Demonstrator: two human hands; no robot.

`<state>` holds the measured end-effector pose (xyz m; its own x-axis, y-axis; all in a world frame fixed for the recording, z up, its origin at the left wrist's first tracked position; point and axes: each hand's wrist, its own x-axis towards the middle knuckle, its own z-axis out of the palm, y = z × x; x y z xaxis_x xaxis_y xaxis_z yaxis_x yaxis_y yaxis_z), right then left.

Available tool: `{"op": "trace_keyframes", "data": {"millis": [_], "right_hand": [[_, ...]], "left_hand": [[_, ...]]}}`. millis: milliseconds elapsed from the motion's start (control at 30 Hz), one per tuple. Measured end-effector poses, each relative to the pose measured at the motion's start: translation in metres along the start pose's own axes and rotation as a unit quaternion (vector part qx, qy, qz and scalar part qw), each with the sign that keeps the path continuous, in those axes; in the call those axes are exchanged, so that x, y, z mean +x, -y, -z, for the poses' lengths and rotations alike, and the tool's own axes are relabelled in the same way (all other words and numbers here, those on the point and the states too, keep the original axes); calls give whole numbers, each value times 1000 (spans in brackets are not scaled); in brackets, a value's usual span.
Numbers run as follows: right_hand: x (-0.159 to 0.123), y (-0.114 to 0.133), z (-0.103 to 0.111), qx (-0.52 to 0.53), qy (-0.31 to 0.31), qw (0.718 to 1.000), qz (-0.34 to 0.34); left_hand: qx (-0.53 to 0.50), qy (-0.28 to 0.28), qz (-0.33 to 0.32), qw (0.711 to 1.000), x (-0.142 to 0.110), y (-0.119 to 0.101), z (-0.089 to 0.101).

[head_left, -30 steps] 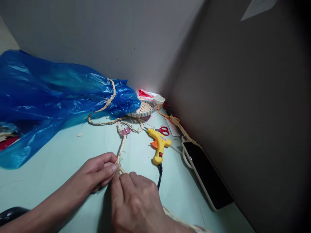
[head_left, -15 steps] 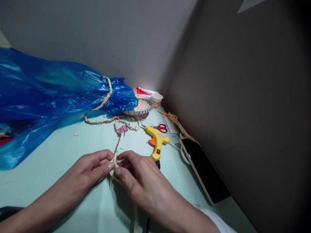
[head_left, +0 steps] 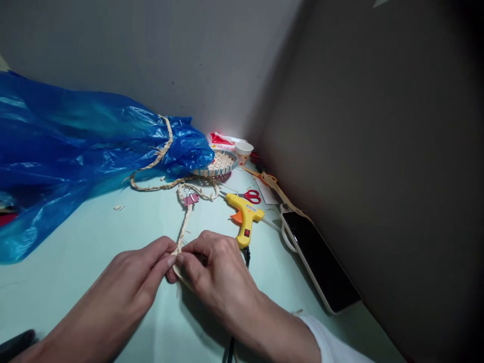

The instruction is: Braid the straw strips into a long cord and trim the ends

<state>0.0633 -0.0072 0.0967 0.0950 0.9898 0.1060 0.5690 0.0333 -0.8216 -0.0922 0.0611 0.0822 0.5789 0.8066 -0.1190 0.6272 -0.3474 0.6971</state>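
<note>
A pale braided cord (head_left: 184, 227) runs from a pink binder clip (head_left: 191, 199) toward me. At its near end, my left hand (head_left: 147, 264) pinches the strands between thumb and fingers. My right hand (head_left: 214, 267) pinches the same spot from the other side, its fingertips almost touching the left thumb. A loose strand shows below the pinch, and the rest of it is hidden beneath my right hand. Beyond the clip the braid loops on the table and joins a longer length that passes around a blue plastic bag (head_left: 83, 136).
A yellow glue gun (head_left: 245, 219) with a black cord lies beside my right hand. Behind it are red-handled scissors (head_left: 252, 196), a woven basket (head_left: 223, 164) and a paper cup (head_left: 244, 151). A phone (head_left: 321, 262) lies by the right wall. Small scraps (head_left: 119, 207) dot the table.
My left hand has turned over the cord a little, with fingertips now showing below the pinch. My right fingers have closed in on the braid. The loose strand hanging below has shifted.
</note>
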Motion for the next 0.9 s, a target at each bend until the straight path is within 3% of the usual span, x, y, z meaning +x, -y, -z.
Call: {"op": "trace_keyframes", "data": {"millis": [300,567,767,900], "right_hand": [[-2,-8,-8,12,-72,997,11],[-4,-4,-5,9,-51,999,9],[-1,-1,-2,119,-15,992,-36],[1,-9,-6,237,20,967,-96]], "left_hand": [[34,-61,-42,997,-6,4,0],[11,-83,-46,995,-17,12,-13],[100,-146,-211,961,-26,18,-28],[194,-131,-299,925,-27,26,-34]]}}
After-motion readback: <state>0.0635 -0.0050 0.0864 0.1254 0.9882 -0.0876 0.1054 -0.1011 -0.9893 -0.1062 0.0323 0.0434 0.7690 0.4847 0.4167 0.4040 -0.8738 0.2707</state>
